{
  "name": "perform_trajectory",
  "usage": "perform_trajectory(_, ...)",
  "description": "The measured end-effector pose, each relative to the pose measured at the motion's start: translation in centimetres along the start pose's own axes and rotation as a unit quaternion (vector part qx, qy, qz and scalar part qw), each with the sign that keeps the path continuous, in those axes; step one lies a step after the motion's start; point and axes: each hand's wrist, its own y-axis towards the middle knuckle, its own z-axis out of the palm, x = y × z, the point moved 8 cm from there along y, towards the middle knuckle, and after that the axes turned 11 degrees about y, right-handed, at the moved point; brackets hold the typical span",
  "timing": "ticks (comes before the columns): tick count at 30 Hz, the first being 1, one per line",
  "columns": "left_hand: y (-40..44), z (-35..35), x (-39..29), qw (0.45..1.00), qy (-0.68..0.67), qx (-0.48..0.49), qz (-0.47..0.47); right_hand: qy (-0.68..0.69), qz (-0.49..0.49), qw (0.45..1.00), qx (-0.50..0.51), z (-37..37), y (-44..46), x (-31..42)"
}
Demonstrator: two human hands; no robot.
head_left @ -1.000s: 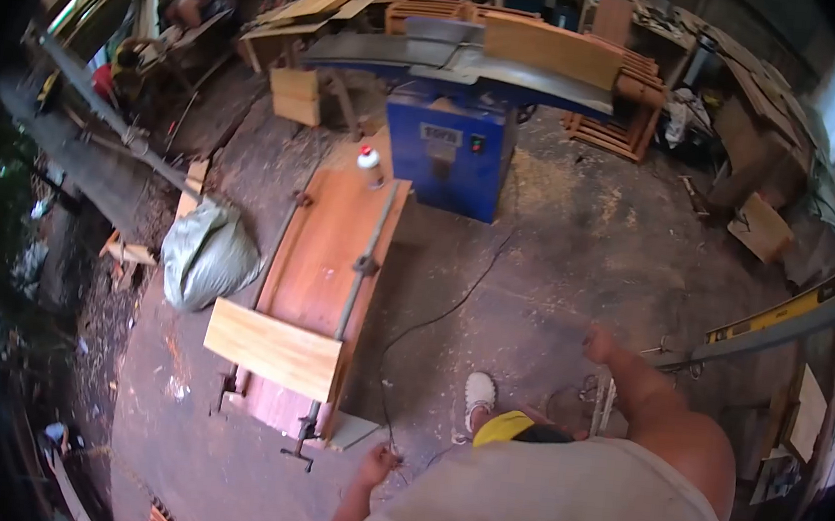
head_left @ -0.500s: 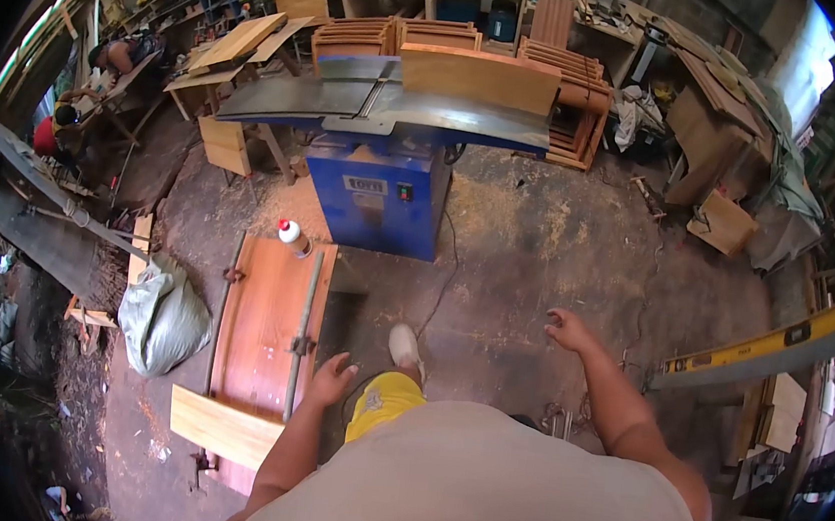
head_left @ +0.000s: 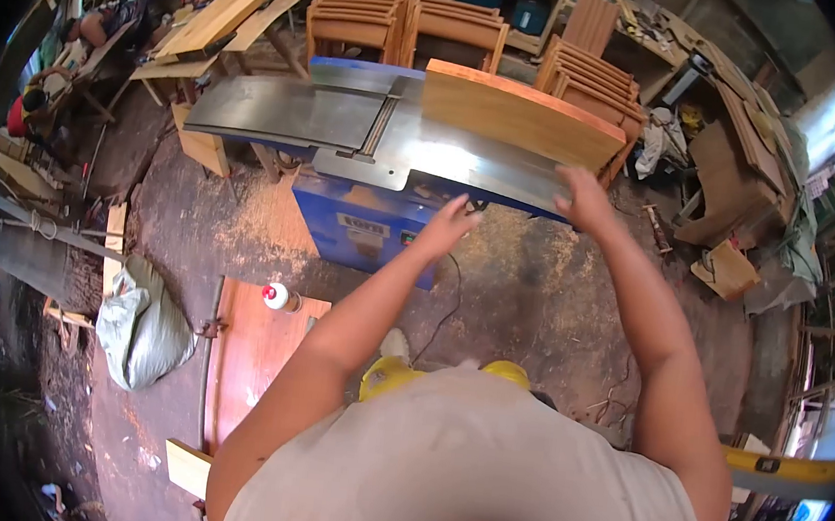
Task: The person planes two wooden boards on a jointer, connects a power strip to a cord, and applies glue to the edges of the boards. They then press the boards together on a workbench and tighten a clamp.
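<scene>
A blue machine (head_left: 361, 220) with a long metal top (head_left: 271, 111) stands in front of me. A wide wooden board (head_left: 522, 115) rests on edge along the right part of that top. My left hand (head_left: 451, 227) is open, held out near the top's front edge, with nothing in it. Further right, my right hand (head_left: 582, 198) reaches the front right edge of the metal top, below the board's right end. Its fingers are apart and hold nothing; whether they touch the metal I cannot tell.
Reddish panel (head_left: 253, 345) with a clamp and a red-capped bottle (head_left: 276, 296) at lower left, beside a white sack (head_left: 141, 329). Stacked wooden frames (head_left: 354, 28) stand behind the machine. Two people (head_left: 25, 107) are at far left. A yellow level (head_left: 790, 467) lies at right.
The machine is now closer. Both my hands have moved forward and up to its front edge, from low beside my body. The clamped panel has slid down and back in view.
</scene>
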Motion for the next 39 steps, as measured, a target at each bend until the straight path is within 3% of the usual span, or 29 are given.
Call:
perform_trajectory(3, 9.3, 1.8, -4.7, 0.989, -0.137, 0.004, -0.045, -0.059, -0.054, 0.996, -0.049, -1.8, 9.4, -1.7)
perform_trajectory(6, 15.4, 2.7, -7.4, 0.973, -0.208, -0.07, -0.066, -0.089, -0.097, 0.991, -0.022, -1.1, 17.0, -4.7)
perform_trajectory(10, 21.4, 3.3, -9.2, 0.95, -0.265, -0.121, -0.109, -0.077, -0.18, 0.97, 0.142, 1.9, 22.7, -8.9)
perform_trajectory(12, 25.0, 5.1, -7.9, 0.935, -0.297, -0.138, -0.137, 0.0, -0.205, 0.965, 0.166, 2.8, 22.8, -10.4)
perform_trajectory(14, 29.5, 6.4, -5.7, 0.902, -0.346, -0.228, -0.117, -0.005, -0.156, 0.972, 0.176, 2.6, 23.3, -10.9)
perform_trajectory(15, 30.1, 7.1, -4.9, 0.882, -0.355, -0.281, -0.134, -0.011, -0.169, 0.97, 0.172, 2.7, 23.4, -11.0)
perform_trajectory(19, 29.9, 7.4, -3.8, 0.873, -0.337, -0.311, -0.168, -0.011, -0.153, 0.97, 0.19, 3.2, 23.7, -11.4)
perform_trajectory(21, 30.5, 7.2, -4.6, 0.892, -0.357, -0.254, -0.114, 0.005, -0.171, 0.965, 0.199, 3.3, 24.0, -11.4)
perform_trajectory(29, 27.9, 3.4, -6.4, 0.89, -0.302, -0.298, -0.165, 0.006, -0.163, 0.969, 0.183, 3.9, 25.2, -9.3)
perform_trajectory(31, 27.7, 3.6, -6.7, 0.89, -0.306, -0.299, -0.156, 0.056, -0.19, 0.964, 0.179, 3.8, 25.0, -9.6)
perform_trajectory(35, 27.9, 3.6, -6.3, 0.89, -0.305, -0.301, -0.154, 0.006, -0.238, 0.96, 0.148, 3.1, 24.2, -9.5)
perform_trajectory(37, 27.9, 4.0, -5.9, 0.889, -0.326, -0.293, -0.131, -0.029, -0.172, 0.97, 0.167, 3.2, 24.3, -9.3)
perform_trajectory(39, 26.2, 4.0, -5.7, 0.896, -0.335, -0.272, -0.1, -0.032, -0.166, 0.969, 0.177, 3.5, 24.1, -9.0)
